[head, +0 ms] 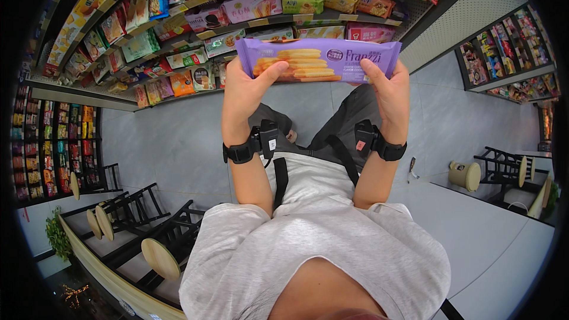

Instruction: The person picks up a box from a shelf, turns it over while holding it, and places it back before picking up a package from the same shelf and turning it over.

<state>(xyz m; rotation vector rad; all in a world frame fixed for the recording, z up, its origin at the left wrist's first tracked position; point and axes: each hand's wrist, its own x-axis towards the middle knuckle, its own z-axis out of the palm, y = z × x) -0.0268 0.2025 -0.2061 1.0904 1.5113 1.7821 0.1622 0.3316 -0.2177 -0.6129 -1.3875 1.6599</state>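
A long purple Franzzi cookie packet (318, 60) is stretched level between my two hands, its printed front with pictured cookies facing up. My left hand (249, 89) grips the end at the picture's left, thumb on the front and fingers behind it. At the other end, my right hand (389, 89) holds the packet the same way, thumb near the brand name. The fingers behind the packet are mostly hidden. Beyond it, packaged biscuits fill a curved-looking store shelf (258, 23), among them a pink boxed snack (252, 6) and a green packet (303, 3).
Snack racks stand at the far left (53, 142) and at the right (511, 49). Black-legged stools with wooden seats (161, 258) are at lower left. A beige bin (464, 176) stands on the tiled floor (191, 142) at right, near a white surface (471, 226).
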